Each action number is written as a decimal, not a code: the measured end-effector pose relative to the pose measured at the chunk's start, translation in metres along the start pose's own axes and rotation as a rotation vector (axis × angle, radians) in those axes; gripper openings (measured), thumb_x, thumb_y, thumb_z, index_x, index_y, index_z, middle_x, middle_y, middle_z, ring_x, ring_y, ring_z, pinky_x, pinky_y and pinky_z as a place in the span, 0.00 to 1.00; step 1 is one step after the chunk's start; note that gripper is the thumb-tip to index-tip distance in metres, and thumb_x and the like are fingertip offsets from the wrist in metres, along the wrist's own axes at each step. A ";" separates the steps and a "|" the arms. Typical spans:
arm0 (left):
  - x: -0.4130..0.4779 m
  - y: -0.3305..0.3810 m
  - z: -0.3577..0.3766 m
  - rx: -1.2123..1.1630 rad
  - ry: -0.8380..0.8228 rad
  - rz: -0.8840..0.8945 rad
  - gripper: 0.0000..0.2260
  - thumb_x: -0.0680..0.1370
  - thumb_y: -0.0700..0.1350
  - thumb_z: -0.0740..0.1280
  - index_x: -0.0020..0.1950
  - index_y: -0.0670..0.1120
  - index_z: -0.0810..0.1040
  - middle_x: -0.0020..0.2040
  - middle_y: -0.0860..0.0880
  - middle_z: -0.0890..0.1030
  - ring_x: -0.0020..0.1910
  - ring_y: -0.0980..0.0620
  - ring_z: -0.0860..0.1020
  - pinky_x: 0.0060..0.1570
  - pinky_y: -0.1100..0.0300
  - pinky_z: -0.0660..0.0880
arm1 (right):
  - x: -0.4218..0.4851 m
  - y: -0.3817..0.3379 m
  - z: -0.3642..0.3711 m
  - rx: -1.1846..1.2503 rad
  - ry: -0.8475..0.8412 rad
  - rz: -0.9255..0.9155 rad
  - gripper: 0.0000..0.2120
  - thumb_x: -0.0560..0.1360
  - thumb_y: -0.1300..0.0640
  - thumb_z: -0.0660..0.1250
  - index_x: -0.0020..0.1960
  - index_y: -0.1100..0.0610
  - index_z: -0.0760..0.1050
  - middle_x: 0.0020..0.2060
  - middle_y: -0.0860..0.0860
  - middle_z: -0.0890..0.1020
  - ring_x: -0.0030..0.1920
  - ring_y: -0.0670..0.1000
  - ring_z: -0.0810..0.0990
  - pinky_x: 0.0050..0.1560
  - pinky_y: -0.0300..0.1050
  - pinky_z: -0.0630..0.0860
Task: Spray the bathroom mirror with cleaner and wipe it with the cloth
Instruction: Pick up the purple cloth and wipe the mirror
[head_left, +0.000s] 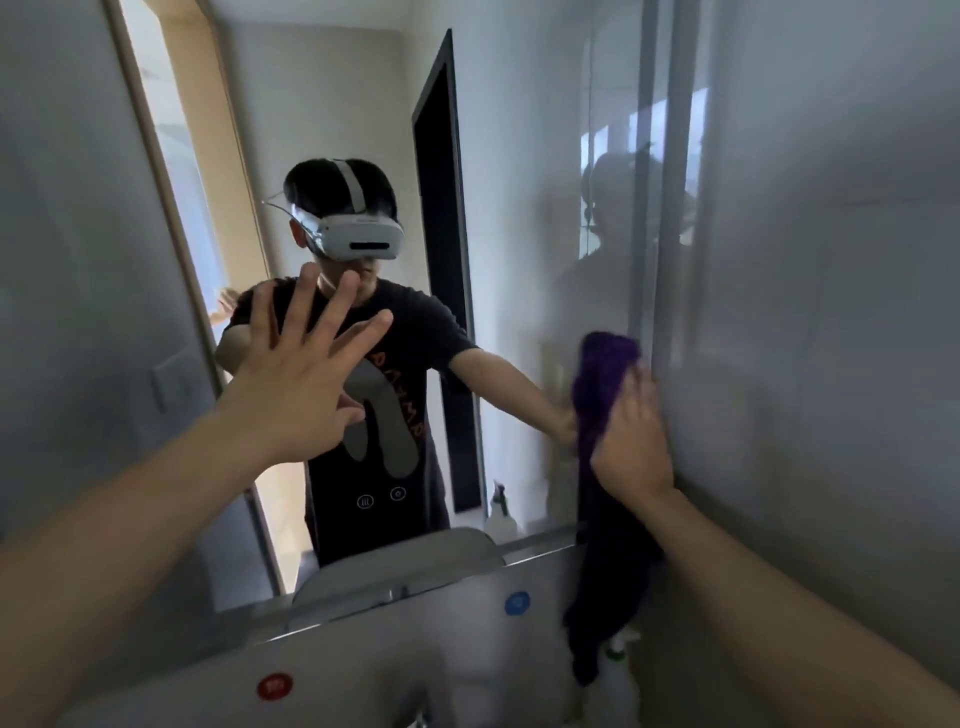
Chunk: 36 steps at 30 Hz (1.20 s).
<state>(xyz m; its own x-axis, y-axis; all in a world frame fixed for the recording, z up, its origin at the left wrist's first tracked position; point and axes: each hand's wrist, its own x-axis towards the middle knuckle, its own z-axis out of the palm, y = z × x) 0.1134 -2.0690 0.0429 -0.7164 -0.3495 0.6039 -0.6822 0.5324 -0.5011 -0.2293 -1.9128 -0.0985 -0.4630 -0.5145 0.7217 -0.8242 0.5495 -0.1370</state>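
Observation:
The bathroom mirror (519, 234) fills the wall ahead and reflects a person in a dark T-shirt and headset. My right hand (634, 441) presses a purple cloth (602, 384) flat against the glass near the mirror's right edge; the cloth's dark tail hangs down past the lower mirror edge. My left hand (306, 374) is raised in front of the glass, fingers spread, holding nothing. A spray bottle (621, 680) stands low at the right, partly hidden behind the hanging cloth; the reflection of the bottle (501, 512) shows in the mirror.
Below the mirror runs a ledge with a red dot (274, 686) and a blue dot (517, 603) marking the taps. A grey wall (831, 312) adjoins the mirror on the right. A wall and light switch (169, 384) lie left.

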 end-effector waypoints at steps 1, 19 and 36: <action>0.000 0.001 -0.002 0.005 -0.013 -0.005 0.52 0.73 0.67 0.70 0.80 0.58 0.34 0.81 0.46 0.28 0.78 0.37 0.27 0.75 0.31 0.34 | -0.002 0.002 0.000 0.045 -0.039 0.146 0.45 0.70 0.65 0.67 0.81 0.69 0.47 0.80 0.67 0.55 0.82 0.65 0.50 0.82 0.54 0.45; -0.032 0.100 -0.068 -0.900 -0.518 -0.125 0.41 0.73 0.57 0.75 0.80 0.51 0.59 0.79 0.49 0.63 0.76 0.50 0.63 0.72 0.48 0.65 | -0.049 -0.062 -0.147 1.032 -0.161 0.226 0.17 0.70 0.69 0.65 0.42 0.46 0.76 0.39 0.46 0.82 0.38 0.39 0.81 0.37 0.34 0.76; -0.186 0.289 -0.035 -1.328 -0.690 -0.360 0.14 0.79 0.32 0.65 0.44 0.52 0.80 0.38 0.57 0.80 0.39 0.55 0.78 0.37 0.64 0.72 | -0.220 0.015 -0.081 0.792 -0.590 0.382 0.09 0.70 0.70 0.68 0.49 0.62 0.79 0.42 0.56 0.84 0.39 0.52 0.80 0.29 0.33 0.72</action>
<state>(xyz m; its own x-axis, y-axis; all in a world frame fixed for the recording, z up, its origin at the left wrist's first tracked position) 0.0551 -1.8231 -0.1926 -0.7294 -0.6840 -0.0146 -0.4785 0.4948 0.7254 -0.1134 -1.7382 -0.2038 -0.6464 -0.7530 0.1229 -0.4695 0.2657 -0.8420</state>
